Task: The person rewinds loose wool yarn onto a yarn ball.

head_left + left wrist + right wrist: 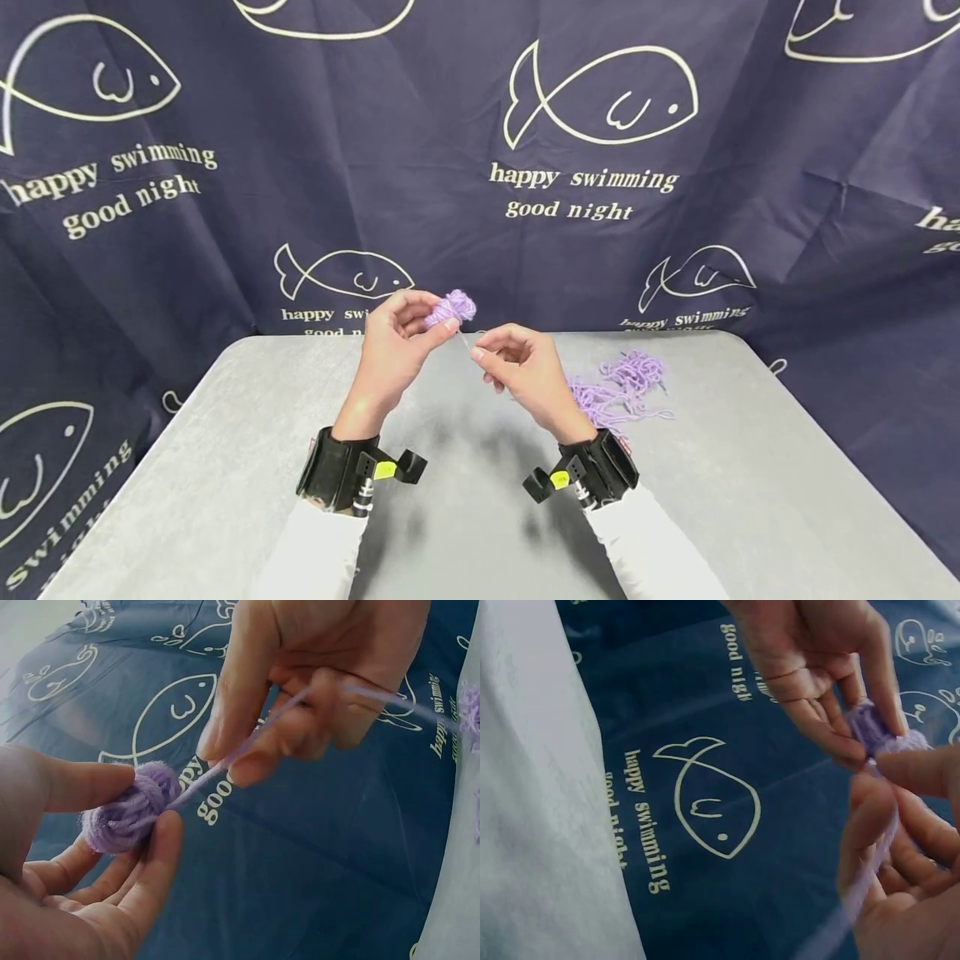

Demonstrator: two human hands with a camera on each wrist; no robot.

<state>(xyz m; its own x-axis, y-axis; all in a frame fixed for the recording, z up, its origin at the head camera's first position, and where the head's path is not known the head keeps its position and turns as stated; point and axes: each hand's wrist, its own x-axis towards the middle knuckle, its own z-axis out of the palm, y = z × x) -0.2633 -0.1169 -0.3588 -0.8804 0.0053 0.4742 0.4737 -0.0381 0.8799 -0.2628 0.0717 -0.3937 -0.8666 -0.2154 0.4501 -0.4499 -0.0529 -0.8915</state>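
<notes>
A small ball of purple yarn (452, 308) is pinched between the thumb and fingers of my left hand (397, 348), raised above the far part of the table. From the ball a single strand (196, 787) runs taut to my right hand (527, 371), whose thumb and index finger grip it. Past those fingers the strand trails on toward the loose yarn, as the left wrist view shows. In the right wrist view the ball (874, 731) appears close beyond the right fingertips, partly covered by the left fingers.
A loose, tangled heap of purple yarn (633, 375) lies on the grey table (247, 450) at the right, partly behind the right hand. Behind the table's far edge hangs a dark blue cloth (442, 167) with white fish drawings and lettering. Each wrist wears a black camera band (337, 471).
</notes>
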